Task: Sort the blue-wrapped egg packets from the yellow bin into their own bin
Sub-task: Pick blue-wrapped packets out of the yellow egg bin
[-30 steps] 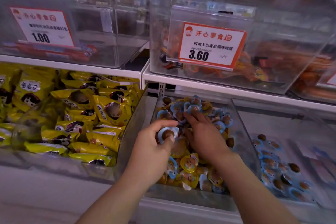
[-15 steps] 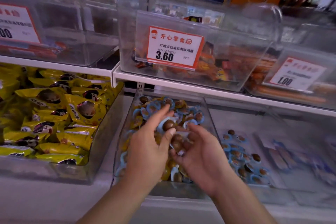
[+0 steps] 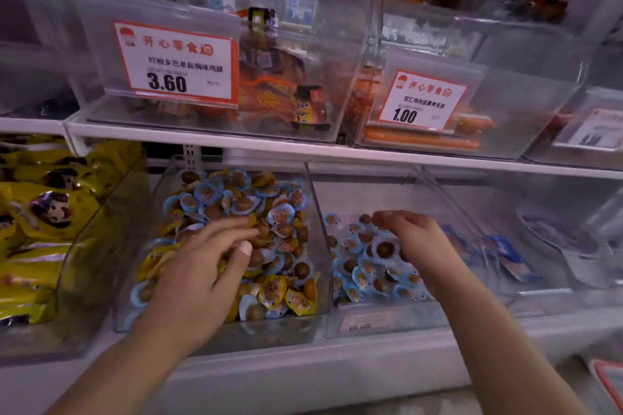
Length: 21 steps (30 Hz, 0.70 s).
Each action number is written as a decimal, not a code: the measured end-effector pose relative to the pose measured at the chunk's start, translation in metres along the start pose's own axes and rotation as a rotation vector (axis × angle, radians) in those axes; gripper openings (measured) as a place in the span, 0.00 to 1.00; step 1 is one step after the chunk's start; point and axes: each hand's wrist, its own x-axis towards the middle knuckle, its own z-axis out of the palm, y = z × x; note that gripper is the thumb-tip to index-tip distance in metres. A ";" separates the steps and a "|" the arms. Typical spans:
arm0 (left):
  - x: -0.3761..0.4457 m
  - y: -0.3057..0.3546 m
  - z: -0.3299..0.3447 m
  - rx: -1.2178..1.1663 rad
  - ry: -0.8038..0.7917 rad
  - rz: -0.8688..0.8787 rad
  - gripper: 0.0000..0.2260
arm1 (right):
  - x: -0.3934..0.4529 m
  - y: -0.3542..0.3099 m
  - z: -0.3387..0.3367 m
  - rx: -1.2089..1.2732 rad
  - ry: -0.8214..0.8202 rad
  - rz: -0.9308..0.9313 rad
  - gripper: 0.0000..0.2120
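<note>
A clear bin (image 3: 218, 331) in the middle of the lower shelf holds a mixed heap of yellow-wrapped egg packets (image 3: 271, 290) and blue-wrapped egg packets (image 3: 206, 192). My left hand (image 3: 199, 274) reaches into this heap, its fingers stretched out and resting on the packets. The neighbouring clear bin (image 3: 387, 317) to the right holds only blue-wrapped packets (image 3: 362, 271). My right hand (image 3: 416, 241) hovers over that bin with curled fingers. One blue-wrapped egg packet (image 3: 385, 250) sits against its underside at the thumb side.
Large yellow snack bags (image 3: 40, 229) fill the bin at the left. Above, a white shelf edge (image 3: 303, 151) carries clear bins with price tags reading 3.60 (image 3: 175, 64) and 1.00 (image 3: 421, 101). Further clear bins with bluish packets (image 3: 512, 261) lie to the right.
My right hand has moved from the mixed bin, where it met the left hand, over to the right bin with a blue packet. My left hand has gone back down into the heap. The view shifted right.
</note>
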 end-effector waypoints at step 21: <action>-0.029 -0.064 -0.083 0.359 -0.180 -0.065 0.15 | -0.104 -0.015 0.168 -0.590 -0.730 -0.898 0.18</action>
